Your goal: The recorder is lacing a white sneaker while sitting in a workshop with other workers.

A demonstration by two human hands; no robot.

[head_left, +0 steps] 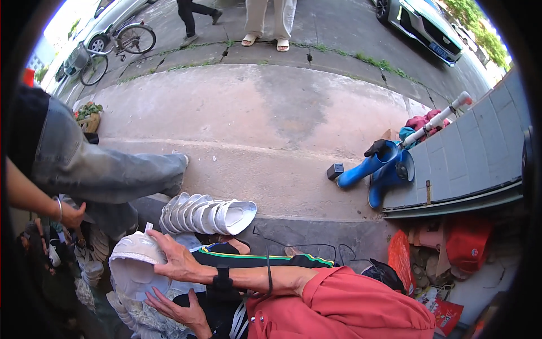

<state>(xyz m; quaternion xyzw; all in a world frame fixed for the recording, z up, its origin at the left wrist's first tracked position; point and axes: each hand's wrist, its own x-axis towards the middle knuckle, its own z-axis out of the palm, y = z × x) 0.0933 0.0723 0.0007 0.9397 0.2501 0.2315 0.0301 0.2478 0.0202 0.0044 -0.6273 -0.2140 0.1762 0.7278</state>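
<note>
Low on the left, my right hand (183, 260) grips the rim of a white cupped, moulded shell (132, 257) between thumb and fingers. A small white tab (148, 227) sticks up at its upper edge. Just below, my left hand (180, 311) is spread, its fingertips near the shell's lower rim and nothing in its grasp. Crinkled clear plastic (149, 316) lies beneath the shell, with more white pieces beside it. Beyond my hands, a row of several similar white shells (197, 214) is nested on its side. The exact kind of these shells I cannot tell.
A person in grey jeans (107, 169) stands close at left, with a braceleted hand (70, 214) hanging low. Blue boots (389, 175) and a small black box (335, 171) stand at right. A black cable (322, 246) crosses the floor. Red bags (466, 243) lie lower right.
</note>
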